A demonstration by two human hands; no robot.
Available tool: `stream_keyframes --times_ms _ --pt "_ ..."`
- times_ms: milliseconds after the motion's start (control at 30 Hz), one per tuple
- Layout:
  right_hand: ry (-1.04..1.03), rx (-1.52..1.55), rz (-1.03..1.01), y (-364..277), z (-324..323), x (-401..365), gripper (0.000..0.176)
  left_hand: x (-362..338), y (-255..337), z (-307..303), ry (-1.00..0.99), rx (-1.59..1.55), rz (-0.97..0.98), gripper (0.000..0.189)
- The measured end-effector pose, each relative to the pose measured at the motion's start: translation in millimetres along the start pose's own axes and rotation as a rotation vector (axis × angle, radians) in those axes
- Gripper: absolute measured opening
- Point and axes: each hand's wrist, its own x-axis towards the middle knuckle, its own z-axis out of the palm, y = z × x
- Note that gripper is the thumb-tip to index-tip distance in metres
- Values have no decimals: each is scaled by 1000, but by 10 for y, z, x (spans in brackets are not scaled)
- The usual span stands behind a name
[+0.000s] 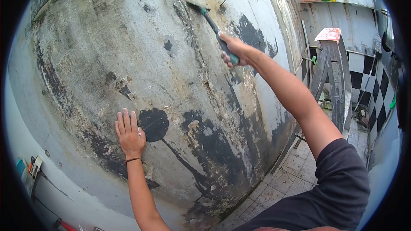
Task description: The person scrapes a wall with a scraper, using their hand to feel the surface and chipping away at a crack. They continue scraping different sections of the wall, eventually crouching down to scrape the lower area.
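Note:
My right hand (234, 50) is wrapped around the green and dark grip of a hammer (210, 20), its arm stretched up to the right. The hammer's narrow dark head lies against the upper part of a stained, peeling wall (158, 77), next to a long vertical crack. Lower on the left, my left hand (129, 134) is pressed flat to the same wall with its fingers pointing up. Just beside its thumb is a round black patch (154, 125). A nail (224, 1) sticks out of the wall to the right of the hammer head.
A stepladder (336, 77) stands on the right over a dirty tiled floor (295, 160). Behind it are black-and-white checkered tiles (364, 77) and a shelf (338, 3) with small items. At the lower left, a holder with tools (33, 169) hangs by the wall.

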Motion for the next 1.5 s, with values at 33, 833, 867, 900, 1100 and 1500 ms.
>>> stream_keyframes --times_ms 33,833,867,900,1100,1500 --pt "-17 -5 16 83 -53 -74 45 6 8 1 10 0 -2 72" --pt "1 23 -61 -118 -158 371 48 -23 22 46 70 -8 10 66" --pt "13 26 -50 16 -134 279 49 -15 22 43 81 -1 9 66" --pt "-20 34 -5 285 -172 172 49 -8 14 45 97 7 8 65" --pt "32 135 136 1416 -321 -312 49 -27 16 85 131 -3 -6 65" --pt "17 191 221 1520 -622 -242 54 18 -11 85 137 33 -17 62"
